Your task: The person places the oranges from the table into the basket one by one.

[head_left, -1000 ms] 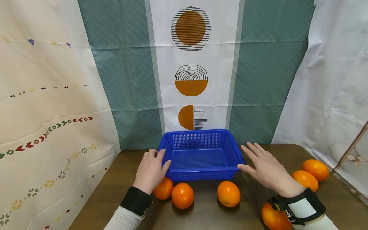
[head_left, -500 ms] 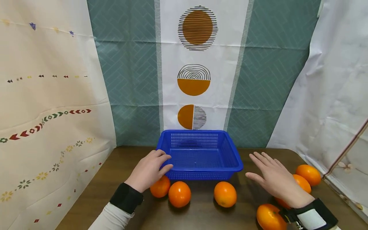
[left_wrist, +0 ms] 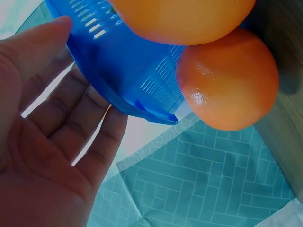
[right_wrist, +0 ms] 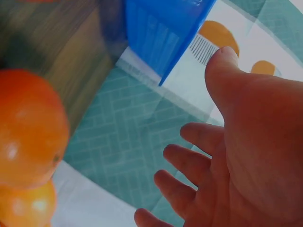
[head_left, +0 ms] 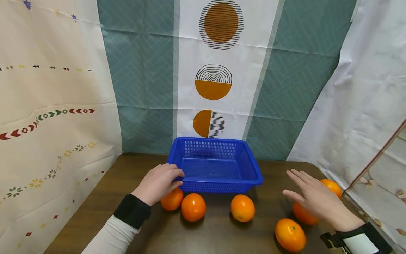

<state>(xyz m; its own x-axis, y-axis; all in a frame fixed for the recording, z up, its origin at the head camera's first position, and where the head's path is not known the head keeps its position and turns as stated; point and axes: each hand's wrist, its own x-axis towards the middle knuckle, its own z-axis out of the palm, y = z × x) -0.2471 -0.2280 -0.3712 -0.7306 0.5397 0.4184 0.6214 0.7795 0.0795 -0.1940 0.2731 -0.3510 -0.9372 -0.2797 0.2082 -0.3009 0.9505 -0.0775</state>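
A blue slotted plastic basket (head_left: 215, 169) stands at the back of the table with nothing in it. My left hand (head_left: 158, 183) holds its front left corner; in the left wrist view the fingers (left_wrist: 97, 137) pass behind the rim, hiding their tips, with the thumb on the other side. Under that hand sits an orange (head_left: 172, 200), and a second orange (head_left: 193, 207) lies just right of it. Another orange (head_left: 242, 208) is before the basket's right half. My right hand (head_left: 317, 197) hovers palm down, fingers extended, apart from the basket, partly covering an orange (head_left: 302, 214) beneath.
One more orange (head_left: 290, 235) lies toward the near right, and another (head_left: 331, 187) behind my right hand. Patterned cloths hang at the back and both sides. The brown table (head_left: 215, 234) ends against them, with a pale cloth (head_left: 364, 197) along its right edge.
My right hand has moved right, away from the basket's side toward the oranges there. My left hand's fingers have shifted further over the basket's corner. Basket and oranges keep their places as the view shifts.
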